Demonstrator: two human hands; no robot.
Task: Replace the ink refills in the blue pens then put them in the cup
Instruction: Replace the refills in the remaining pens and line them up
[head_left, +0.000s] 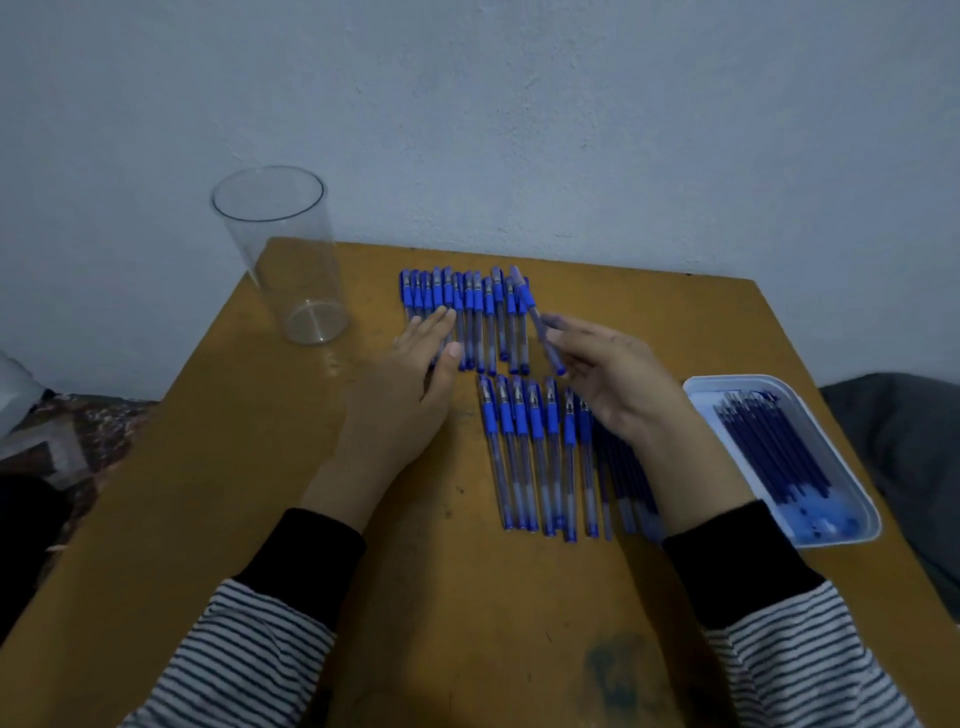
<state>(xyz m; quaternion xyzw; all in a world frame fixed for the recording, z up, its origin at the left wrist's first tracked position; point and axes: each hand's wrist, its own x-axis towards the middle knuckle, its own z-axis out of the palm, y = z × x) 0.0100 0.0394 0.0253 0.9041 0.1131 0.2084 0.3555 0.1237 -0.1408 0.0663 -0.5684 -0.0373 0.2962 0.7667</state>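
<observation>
Two hands: the left hand (410, 374) lies flat, fingers straight, on the left end of the far row of blue pens (467, 312); the right hand (613, 379) pinches one tilted pen (540, 332) at that row's right end. A clear cup (280, 254) stands at the table's (467, 623) far-left corner, with refills (774, 447) in a tray (862, 519) at its right edge.

We see a left sleeve (249, 660) striped in thin dark and white bands, and a plain black left cuff (311, 561) runs out of it down to the wrist. The right sleeve (800, 660) carries the same stripes, and we find a matching black right cuff (727, 561) there. The left hand (410, 384) and the right hand (618, 384) are bare.
</observation>
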